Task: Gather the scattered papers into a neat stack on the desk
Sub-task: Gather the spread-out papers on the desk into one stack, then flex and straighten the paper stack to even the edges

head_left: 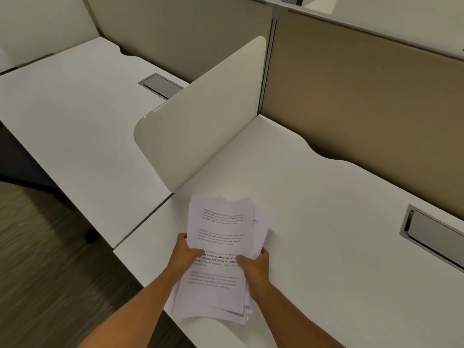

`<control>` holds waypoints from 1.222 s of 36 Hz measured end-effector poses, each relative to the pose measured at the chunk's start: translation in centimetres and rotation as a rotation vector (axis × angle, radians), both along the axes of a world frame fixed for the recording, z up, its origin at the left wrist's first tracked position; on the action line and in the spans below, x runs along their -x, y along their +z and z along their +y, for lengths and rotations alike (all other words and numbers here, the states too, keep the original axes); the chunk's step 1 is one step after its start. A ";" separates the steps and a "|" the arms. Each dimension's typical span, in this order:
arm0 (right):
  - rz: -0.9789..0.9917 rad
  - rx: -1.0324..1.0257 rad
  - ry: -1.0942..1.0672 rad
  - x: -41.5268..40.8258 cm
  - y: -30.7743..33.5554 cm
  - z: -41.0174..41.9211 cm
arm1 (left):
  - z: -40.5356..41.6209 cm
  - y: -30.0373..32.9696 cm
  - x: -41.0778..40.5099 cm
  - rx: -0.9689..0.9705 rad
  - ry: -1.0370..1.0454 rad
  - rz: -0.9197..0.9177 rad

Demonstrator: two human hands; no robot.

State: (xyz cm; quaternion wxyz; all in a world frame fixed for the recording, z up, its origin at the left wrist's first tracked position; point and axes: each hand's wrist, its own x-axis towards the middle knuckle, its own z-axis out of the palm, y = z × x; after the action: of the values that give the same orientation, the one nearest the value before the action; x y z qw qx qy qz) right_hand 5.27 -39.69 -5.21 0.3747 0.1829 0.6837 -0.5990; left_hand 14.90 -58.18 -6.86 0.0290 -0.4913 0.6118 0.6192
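Observation:
A bundle of white printed papers [221, 232] is held over the near left corner of the white desk [326, 222]. Its sheets are uneven, with edges fanning out at the top right and bottom. My left hand [187, 253] grips the bundle's left edge, thumb on top of the text. My right hand [254, 263] grips the right edge, thumb on the top sheet. The lower end of the bundle hangs near the desk's front edge.
A low rounded cream divider [200, 116] stands to the left of the desk, with a second white desk [75, 109] beyond it. Tan partition panels [364, 96] close the back. Grey cable hatches [434, 234] sit in both desktops. Carpet floor [50, 259] lies at lower left.

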 end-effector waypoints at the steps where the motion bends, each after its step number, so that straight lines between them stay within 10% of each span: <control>1: 0.000 0.026 0.011 0.2 0.1 0.5 | 0.0 0.1 -0.1 -0.034 0.006 0.014; 23: 0.423 0.030 -0.073 2.5 9.0 20.4 | 12.9 10.8 6.8 -0.098 -0.301 0.536; 44: 0.489 0.003 -0.279 -1.1 8.5 38.7 | 31.4 11.3 7.5 -0.091 -0.511 0.461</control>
State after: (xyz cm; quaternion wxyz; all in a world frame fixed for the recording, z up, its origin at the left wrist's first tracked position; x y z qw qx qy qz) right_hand 6.32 -1.00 3.29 0.1126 0.1248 0.7211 -0.6721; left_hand 7.38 -26.76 4.44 0.0661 -0.1676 0.6773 0.7133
